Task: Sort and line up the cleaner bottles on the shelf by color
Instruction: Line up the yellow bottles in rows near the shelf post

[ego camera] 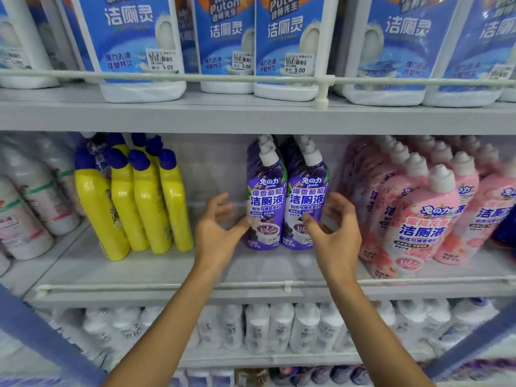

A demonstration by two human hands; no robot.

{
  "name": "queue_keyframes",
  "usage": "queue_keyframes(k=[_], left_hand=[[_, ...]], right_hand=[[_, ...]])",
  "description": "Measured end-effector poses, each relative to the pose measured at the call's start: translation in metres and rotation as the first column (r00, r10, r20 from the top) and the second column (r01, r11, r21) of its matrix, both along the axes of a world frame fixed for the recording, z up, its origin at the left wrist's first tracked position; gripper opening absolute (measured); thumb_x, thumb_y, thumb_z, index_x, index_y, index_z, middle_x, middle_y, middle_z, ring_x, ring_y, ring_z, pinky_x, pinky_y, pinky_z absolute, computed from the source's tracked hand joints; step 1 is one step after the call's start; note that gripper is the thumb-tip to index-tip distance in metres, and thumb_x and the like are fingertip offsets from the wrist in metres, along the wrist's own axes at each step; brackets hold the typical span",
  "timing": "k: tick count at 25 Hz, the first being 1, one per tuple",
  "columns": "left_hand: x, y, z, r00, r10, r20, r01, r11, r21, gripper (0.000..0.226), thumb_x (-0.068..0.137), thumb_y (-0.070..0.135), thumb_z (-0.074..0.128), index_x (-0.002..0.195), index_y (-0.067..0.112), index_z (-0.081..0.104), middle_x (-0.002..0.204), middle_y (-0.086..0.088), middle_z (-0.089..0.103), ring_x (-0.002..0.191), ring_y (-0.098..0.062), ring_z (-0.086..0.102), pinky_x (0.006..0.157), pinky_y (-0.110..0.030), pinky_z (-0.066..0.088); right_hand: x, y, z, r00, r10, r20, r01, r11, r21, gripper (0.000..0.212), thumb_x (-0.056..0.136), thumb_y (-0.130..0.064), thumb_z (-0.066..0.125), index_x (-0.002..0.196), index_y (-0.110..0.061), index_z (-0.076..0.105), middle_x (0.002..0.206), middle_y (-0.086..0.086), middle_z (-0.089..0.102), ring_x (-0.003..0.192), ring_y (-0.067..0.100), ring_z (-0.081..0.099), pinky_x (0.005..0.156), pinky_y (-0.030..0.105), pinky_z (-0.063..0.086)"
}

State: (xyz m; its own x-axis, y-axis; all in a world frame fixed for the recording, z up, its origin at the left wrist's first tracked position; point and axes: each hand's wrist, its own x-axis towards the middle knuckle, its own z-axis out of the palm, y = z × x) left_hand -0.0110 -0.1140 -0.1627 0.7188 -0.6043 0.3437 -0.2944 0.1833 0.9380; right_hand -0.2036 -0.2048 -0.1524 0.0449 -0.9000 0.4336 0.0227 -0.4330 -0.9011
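Left hand (216, 229) open, fingers spread and curled, palm turned rightward; nothing gripped. Its thumb tip reaches the lower edge of the nearer purple bottle, whether touching cannot be told. Right hand (336, 229) likewise open and curled, palm facing left, empty; its thumb lies over the lower label of the second purple bottle.

Between the two hands: two front purple bottles (286, 202), side by side and touching, more of the same queued behind each. They stand upright, long axis vertical with a slight backward lean, white caps up, labels facing out.

Left of the left hand: a bare strip of shelf floor (167, 270) (the widest open gap on this level), then the yellow bottles (139, 202), four across, blue caps, tilted with tops leaning left. Beyond them, pale white bottles (33, 208) leaning the same way.

Right of the right hand: a narrow gap, then the pink bottles (424, 216), packed close, leaning left toward the purple ones.

Below the wrists: the front rail (167, 287) runs the shelf's edge. Overhead, the upper shelf edge (195, 115) sits just above the caps, carrying blue-and-white bottles (284, 37).
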Motion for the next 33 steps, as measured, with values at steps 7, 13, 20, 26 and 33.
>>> queue_keyframes(k=[7,13,20,26,33], left_hand=[[0.062,0.109,0.034,0.997,-0.041,-0.059,0.029,0.98,-0.198,0.067,0.075,0.004,0.09,0.131,0.025,0.06,0.128,-0.006,0.068,0.119,-0.013,0.067,0.085,-0.017,0.056],[0.163,0.167,0.04,0.946,0.325,0.011,-0.321,0.94,-0.113,0.062,0.077,0.012,0.091,0.128,0.029,0.059,0.125,0.006,0.066,0.116,-0.013,0.063,0.101,-0.031,0.053],[0.197,0.134,0.013,0.986,0.166,0.024,-0.167,0.977,0.13,0.075,0.071,0.009,0.095,0.132,0.02,0.052,0.103,0.022,0.064,0.093,0.011,0.06,0.084,-0.028,0.054],[0.204,0.122,0.01,0.991,0.098,0.087,-0.111,0.979,0.172,0.076,0.074,0.016,0.094,0.136,0.019,0.051,0.116,0.007,0.068,0.104,-0.01,0.065,0.093,-0.03,0.051],[0.196,0.082,0.006,0.982,0.064,0.177,-0.11,0.957,0.268,0.075,0.073,0.035,0.093,0.134,0.028,0.05,0.12,0.011,0.066,0.108,-0.018,0.064,0.098,-0.039,0.051]], right_hand=[[0.098,0.08,0.012,0.915,0.403,0.015,-0.403,0.915,0.009,0.079,0.08,-0.011,0.087,0.144,-0.036,0.048,0.144,-0.017,0.053,0.126,0.001,0.058,0.094,0.026,0.056],[0.204,0.089,0.028,0.864,0.491,-0.109,-0.488,0.871,0.051,0.088,0.076,-0.019,0.091,0.149,-0.032,0.044,0.144,-0.006,0.052,0.123,-0.005,0.055,0.101,0.026,0.052],[0.245,0.086,0.016,0.893,0.423,-0.155,-0.426,0.905,0.019,0.08,0.072,-0.027,0.094,0.135,-0.043,0.047,0.116,-0.03,0.067,0.109,-0.003,0.066,0.097,0.034,0.057],[0.238,0.094,0.009,0.935,0.296,-0.194,-0.3,0.954,0.01,0.07,0.076,-0.039,0.09,0.134,-0.035,0.052,0.121,-0.022,0.065,0.113,0.002,0.064,0.095,0.028,0.054],[0.222,0.072,0.012,0.959,0.171,-0.228,-0.175,0.985,0.0,0.07,0.078,-0.037,0.088,0.137,-0.031,0.051,0.122,-0.015,0.064,0.112,0.01,0.064,0.101,0.039,0.054]])
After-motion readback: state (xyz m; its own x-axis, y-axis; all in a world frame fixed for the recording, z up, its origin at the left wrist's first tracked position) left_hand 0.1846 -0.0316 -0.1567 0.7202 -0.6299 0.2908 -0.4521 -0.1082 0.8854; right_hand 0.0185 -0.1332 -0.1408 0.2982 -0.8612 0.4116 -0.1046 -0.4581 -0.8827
